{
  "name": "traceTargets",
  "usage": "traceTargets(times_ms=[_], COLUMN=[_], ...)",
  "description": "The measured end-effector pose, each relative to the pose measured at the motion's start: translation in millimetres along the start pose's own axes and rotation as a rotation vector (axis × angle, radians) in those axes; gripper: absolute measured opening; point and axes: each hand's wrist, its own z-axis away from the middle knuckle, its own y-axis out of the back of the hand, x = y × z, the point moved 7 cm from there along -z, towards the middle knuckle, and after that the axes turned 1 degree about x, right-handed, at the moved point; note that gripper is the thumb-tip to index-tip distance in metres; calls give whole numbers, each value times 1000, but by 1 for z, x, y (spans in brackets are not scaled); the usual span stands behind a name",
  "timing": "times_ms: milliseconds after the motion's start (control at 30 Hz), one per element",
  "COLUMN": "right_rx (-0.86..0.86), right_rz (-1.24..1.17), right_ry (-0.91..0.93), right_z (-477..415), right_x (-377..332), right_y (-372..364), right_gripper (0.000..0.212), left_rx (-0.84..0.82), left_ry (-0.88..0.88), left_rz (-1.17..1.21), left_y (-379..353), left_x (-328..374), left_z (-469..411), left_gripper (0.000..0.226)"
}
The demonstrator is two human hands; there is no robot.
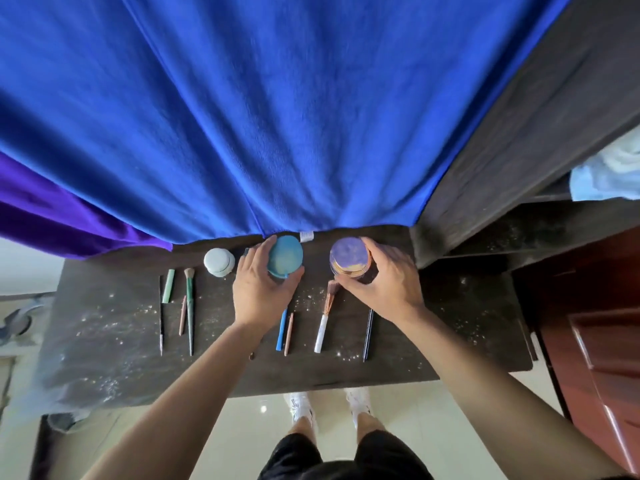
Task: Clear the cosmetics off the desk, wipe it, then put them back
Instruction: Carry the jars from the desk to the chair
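Note:
My left hand grips a round teal-lidded jar at the back of the dark desk. My right hand curls round a clear jar with a shiny purple-gold lid beside it. A white jar stands to the left. In front lie a green tube, a green-handled brush, a white-handled brush, a blue stick, brown pencils and black liners. White powder specks dust the desk top.
A big blue cloth hangs behind the desk, with a purple cloth at its left. A dark shelf unit stands at the right with a light blue cloth on it. A red-brown door is at far right.

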Motion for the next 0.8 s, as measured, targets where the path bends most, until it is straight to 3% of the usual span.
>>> traceTargets(times_ms=[200,367,567,800], right_rx=[178,333,521,728], right_rz=[-67,19,125,256], right_ry=[-57,-149,-420,-775], right_z=[12,53,168,356], right_x=[-10,-11,14,13], right_y=[72,118,173,255], right_gripper=[77,80,81,80], left_rx=[41,18,-197,-523], left_ry=[-184,-380,-629,-907], left_rz=[68,160,301,390], left_y=[39,44,12,-32], left_x=[76,127,186,271], left_z=[-7,1,52,194], left_gripper=[66,65,66,66])
